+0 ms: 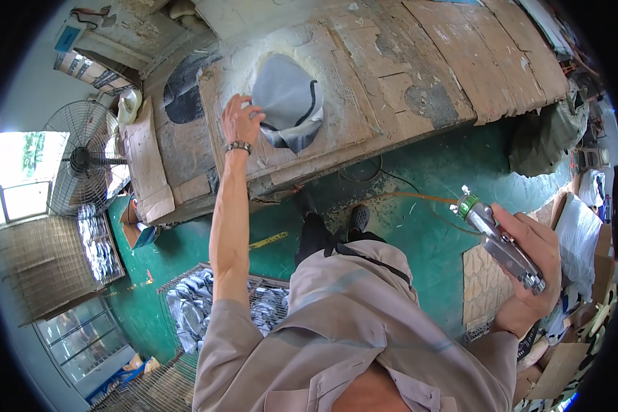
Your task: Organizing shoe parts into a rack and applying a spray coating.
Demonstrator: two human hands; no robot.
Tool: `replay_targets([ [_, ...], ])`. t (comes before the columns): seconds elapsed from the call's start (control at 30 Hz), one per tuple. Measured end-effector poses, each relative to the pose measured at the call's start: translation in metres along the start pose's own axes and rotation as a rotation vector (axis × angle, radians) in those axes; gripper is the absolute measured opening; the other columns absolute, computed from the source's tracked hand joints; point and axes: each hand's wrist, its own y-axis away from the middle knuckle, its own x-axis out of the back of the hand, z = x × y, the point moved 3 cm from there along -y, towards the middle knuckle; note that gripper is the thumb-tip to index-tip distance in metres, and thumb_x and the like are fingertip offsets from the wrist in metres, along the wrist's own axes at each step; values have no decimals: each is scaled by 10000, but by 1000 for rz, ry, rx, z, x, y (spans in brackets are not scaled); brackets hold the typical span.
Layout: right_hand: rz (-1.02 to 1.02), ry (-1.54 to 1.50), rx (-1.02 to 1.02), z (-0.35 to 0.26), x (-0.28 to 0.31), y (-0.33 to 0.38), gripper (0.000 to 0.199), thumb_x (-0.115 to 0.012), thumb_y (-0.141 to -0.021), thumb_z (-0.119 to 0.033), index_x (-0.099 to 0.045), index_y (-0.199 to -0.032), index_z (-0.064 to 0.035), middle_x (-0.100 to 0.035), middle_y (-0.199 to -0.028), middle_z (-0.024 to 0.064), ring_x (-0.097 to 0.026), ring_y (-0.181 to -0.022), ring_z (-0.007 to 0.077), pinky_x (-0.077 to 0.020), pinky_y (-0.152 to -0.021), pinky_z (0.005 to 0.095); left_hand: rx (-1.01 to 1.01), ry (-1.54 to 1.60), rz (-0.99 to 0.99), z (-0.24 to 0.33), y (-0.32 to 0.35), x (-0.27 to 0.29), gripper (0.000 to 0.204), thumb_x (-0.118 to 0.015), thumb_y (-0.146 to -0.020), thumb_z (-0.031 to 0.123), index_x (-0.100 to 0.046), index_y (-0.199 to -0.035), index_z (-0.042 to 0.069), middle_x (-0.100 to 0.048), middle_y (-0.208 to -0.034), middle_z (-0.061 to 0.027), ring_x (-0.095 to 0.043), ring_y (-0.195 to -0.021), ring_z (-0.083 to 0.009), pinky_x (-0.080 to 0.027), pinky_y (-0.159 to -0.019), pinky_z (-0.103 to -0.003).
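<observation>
L hand (pixel 241 122) reaches far out, arm near straight, wristband showing, fingers pinching the left edge of a grey cap-like piece (pixel 290 101) w/ black trim. The piece lies on the bench (pixel 391 75), inside a ring of pale overspray, so that spot looks like the usual spraying place. Cardboard sheets (pixel 487 55) cover the bench top, prob. to catch paint. L grip: narrow, closed on the piece's edge, holding it flat or turning it – can't say which.

R hand (pixel 529 264) is pulled back near the body, elbow bent, wrapped round a metal spray gun (pixel 501 240); nozzle w/ green ring points up and away from the piece, kept clear of it. R grip: full fist on the gun body; trigger finger hidden.

A hose (pixel 405 196) runs over the green floor. A fan (pixel 82 161) stands left; a wire crate of grey pieces (pixel 185 302) sits near the L elbow.
</observation>
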Motion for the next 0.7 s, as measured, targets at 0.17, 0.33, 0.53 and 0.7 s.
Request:
replay_targets([
  [0.17,33,-91,58,4,-14,3,518,-641,-800,-319,-749,-1182,14,-666,-859,141,-619,-765,214,-446,-700,314,34,-3,-52,11,-32,13,161,-818,-701,225,-819,-850,166,-685,-1186,2,-561,-1265,-246,-423,-1057,-424],
  [0.33,-7,95,364,10,-10,-7,626,-802,-725,-71,-637,-1321,30,-625,-777,101,-643,-648,217,-499,-568,321,115,-16,-130,6,-32,14,177,-813,-717,243,-823,-872,157,-693,-1206,-7,-582,-1231,-238,-442,-1049,-405],
  [0.53,-208,35,483,1,-16,-24,677,-818,-722,-77,-590,-1339,78,-650,-835,108,-674,-688,229,-529,-568,339,128,66,-275,0,-40,16,223,-807,-719,271,-825,-906,151,-696,-1243,-37,-603,-1210,-255,-463,-1049,-397],
  [0.7,-226,31,503,-8,-23,-37,690,-795,-711,-85,-585,-1346,82,-638,-808,87,-639,-648,226,-505,-535,343,92,135,-458,-8,-55,18,258,-815,-707,295,-831,-913,141,-701,-1266,-80,-641,-1181,-285,-492,-1023,-403],
])
